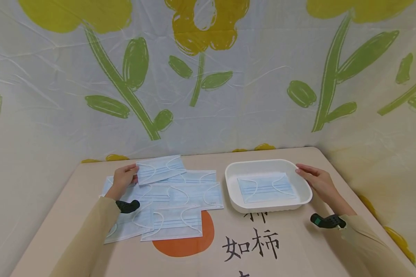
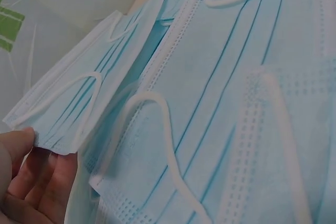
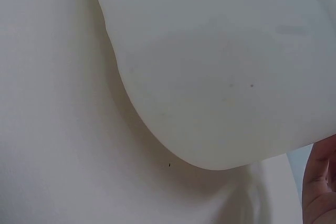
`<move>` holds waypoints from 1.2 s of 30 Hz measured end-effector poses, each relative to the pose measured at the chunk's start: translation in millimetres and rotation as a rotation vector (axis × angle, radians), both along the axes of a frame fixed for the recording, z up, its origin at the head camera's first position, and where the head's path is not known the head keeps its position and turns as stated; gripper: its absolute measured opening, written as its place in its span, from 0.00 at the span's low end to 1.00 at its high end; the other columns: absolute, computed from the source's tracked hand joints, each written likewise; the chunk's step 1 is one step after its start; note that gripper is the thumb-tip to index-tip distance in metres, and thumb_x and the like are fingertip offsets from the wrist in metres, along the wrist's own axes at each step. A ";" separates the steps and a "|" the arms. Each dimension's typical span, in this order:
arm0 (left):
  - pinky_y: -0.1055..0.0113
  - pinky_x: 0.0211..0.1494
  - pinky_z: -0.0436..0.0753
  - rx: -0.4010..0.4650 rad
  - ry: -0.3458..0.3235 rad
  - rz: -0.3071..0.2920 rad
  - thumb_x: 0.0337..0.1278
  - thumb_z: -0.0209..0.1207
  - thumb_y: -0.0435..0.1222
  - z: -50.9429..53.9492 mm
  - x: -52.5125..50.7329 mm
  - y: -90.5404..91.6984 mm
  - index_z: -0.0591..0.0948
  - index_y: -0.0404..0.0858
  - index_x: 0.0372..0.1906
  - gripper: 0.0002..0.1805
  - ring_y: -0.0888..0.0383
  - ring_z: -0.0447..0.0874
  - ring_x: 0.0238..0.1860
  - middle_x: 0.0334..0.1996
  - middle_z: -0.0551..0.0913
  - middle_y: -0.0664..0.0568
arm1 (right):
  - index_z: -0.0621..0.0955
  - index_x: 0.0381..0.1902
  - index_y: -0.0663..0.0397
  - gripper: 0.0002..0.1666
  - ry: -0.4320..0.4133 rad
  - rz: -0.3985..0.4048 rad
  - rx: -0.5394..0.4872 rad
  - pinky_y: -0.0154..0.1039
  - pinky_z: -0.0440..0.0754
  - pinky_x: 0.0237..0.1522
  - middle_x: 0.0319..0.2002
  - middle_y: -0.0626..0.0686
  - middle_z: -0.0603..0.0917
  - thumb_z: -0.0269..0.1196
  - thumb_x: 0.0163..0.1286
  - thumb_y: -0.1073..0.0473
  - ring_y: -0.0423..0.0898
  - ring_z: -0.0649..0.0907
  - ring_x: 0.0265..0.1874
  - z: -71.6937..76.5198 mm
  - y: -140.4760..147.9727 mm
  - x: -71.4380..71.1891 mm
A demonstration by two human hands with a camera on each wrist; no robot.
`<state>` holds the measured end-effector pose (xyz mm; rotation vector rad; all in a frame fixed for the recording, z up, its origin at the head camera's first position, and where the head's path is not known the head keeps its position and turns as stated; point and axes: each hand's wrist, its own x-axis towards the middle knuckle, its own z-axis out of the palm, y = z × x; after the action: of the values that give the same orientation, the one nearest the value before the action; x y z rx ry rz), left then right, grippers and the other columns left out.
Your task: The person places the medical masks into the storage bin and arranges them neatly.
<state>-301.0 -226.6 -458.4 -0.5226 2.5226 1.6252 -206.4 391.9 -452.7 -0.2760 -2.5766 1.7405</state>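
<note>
My left hand (image 1: 123, 179) pinches a light-blue pleated face mask (image 1: 161, 169) by its left edge, raising it over the others. In the left wrist view, thumb and fingertips hold the corner of that mask (image 2: 79, 87). Beneath it, several overlapping face masks (image 1: 156, 221) with white ear loops lie spread on the table. My right hand (image 1: 320, 184) holds the right rim of a white tray (image 1: 268, 206). One face mask (image 1: 265, 187) lies flat inside the tray. The right wrist view shows the tray's outer side (image 3: 220, 87) large, with part of my hand (image 3: 320, 187) at the lower right.
The beige table (image 1: 291, 246) carries an orange circle (image 1: 183, 248) and black written characters (image 1: 251, 244) in front of the tray. A white cloth with flowers (image 1: 242, 96) hangs behind the table and along its sides.
</note>
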 end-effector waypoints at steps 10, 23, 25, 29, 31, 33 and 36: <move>0.83 0.30 0.76 -0.017 0.098 0.069 0.70 0.51 0.41 8.6 8.8 2.3 0.72 0.35 0.65 0.24 0.69 0.73 0.27 0.58 0.77 0.39 | 0.66 0.67 0.69 0.41 0.003 0.012 -0.016 0.20 0.79 0.40 0.36 0.20 0.73 0.59 0.68 0.44 0.18 0.77 0.36 2.9 -1.1 1.0; 0.85 0.32 0.76 -0.012 0.088 0.079 0.70 0.50 0.44 25.1 17.9 4.9 0.71 0.36 0.67 0.25 0.61 0.74 0.36 0.61 0.75 0.40 | 0.66 0.67 0.68 0.41 0.010 0.009 -0.007 0.20 0.79 0.40 0.37 0.21 0.72 0.59 0.68 0.43 0.18 0.77 0.37 -0.6 0.6 0.6; 0.85 0.32 0.75 -0.007 0.082 0.085 0.70 0.50 0.45 26.0 18.9 7.3 0.70 0.37 0.67 0.26 0.59 0.74 0.38 0.61 0.75 0.41 | 0.65 0.67 0.68 0.41 0.006 0.009 -0.005 0.20 0.79 0.40 0.37 0.21 0.72 0.59 0.69 0.43 0.18 0.77 0.36 -0.3 0.4 0.8; 0.84 0.32 0.76 0.001 0.079 0.099 0.71 0.50 0.44 27.9 21.5 12.5 0.70 0.38 0.67 0.25 0.58 0.74 0.39 0.62 0.74 0.42 | 0.65 0.67 0.68 0.41 0.001 0.008 -0.008 0.20 0.79 0.40 0.37 0.21 0.72 0.59 0.69 0.43 0.18 0.77 0.36 0.2 0.1 0.5; 0.83 0.33 0.76 0.010 0.079 0.113 0.70 0.50 0.44 28.2 21.9 14.2 0.71 0.38 0.67 0.25 0.59 0.74 0.38 0.62 0.75 0.42 | 0.65 0.67 0.68 0.41 0.002 0.008 -0.015 0.20 0.79 0.40 0.37 0.21 0.72 0.59 0.68 0.43 0.19 0.77 0.36 -0.1 0.2 0.2; 0.81 0.33 0.77 0.026 0.077 0.130 0.69 0.52 0.44 27.8 21.6 15.7 0.72 0.39 0.66 0.25 0.59 0.75 0.37 0.61 0.75 0.43 | 0.65 0.67 0.68 0.41 0.002 0.009 -0.015 0.20 0.79 0.40 0.37 0.21 0.72 0.59 0.68 0.43 0.19 0.77 0.36 -0.2 0.1 0.0; 0.78 0.32 0.78 0.044 0.077 0.145 0.68 0.54 0.46 25.8 20.7 17.4 0.73 0.39 0.66 0.26 0.60 0.75 0.36 0.60 0.76 0.44 | 0.65 0.67 0.68 0.41 0.002 0.010 -0.012 0.20 0.79 0.40 0.37 0.21 0.72 0.59 0.68 0.43 0.18 0.77 0.37 -0.4 0.0 0.4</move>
<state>-280.4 -209.1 -432.6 -0.6646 2.5507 1.7789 -206.0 391.9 -453.1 -0.2625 -2.5715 1.7592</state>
